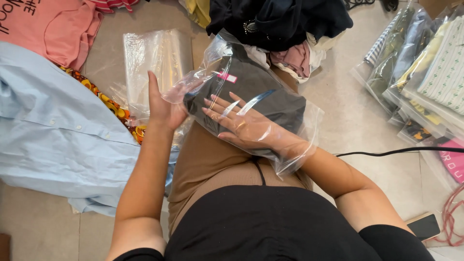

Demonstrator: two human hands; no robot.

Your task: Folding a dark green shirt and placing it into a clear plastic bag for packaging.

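Observation:
A clear plastic bag (299, 116) rests on my lap with a folded dark grey garment (256, 87) inside it. My right hand (241, 125) is inside the bag, fingers spread flat against the garment. My left hand (162, 104) holds the bag's left edge from outside, fingers raised and thumb pinching the plastic. A small pink and white tag (227, 76) shows on the bag near its top.
A stack of empty clear bags (154, 58) lies on the floor ahead. A light blue shirt (53, 130) and a pink shirt (48, 26) lie left. A pile of dark clothes (280, 21) sits ahead. Bagged garments (425, 67) line the right; a phone (424, 225) and black cable (386, 152) lie near.

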